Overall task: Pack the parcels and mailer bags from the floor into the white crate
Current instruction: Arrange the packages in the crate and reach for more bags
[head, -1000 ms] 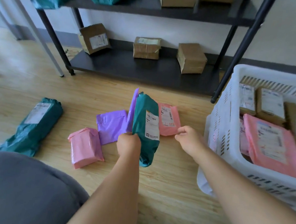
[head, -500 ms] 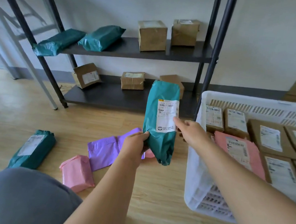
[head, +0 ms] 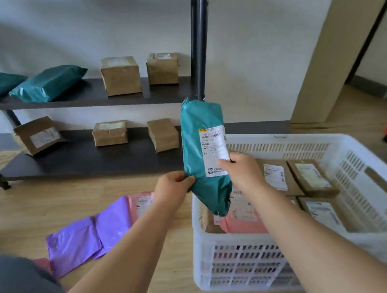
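Aloft, teal mailer bag (head: 196,124) in grip of left hand (head: 173,189) and right hand (head: 242,171).

Head view, forward and down

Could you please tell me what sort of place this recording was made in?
Probably a parcel sorting room: black shelving holds taped cardboard boxes and teal mailer bags, and a white crate on the floor holds labelled parcels.

Left of the white crate (head: 242,256), five brown boxes (head: 120,75) and two teal bags (head: 48,83) sit on shelves (head: 83,156); inside it, at least three labelled boxes (head: 275,174) and one pink bag (head: 244,222).
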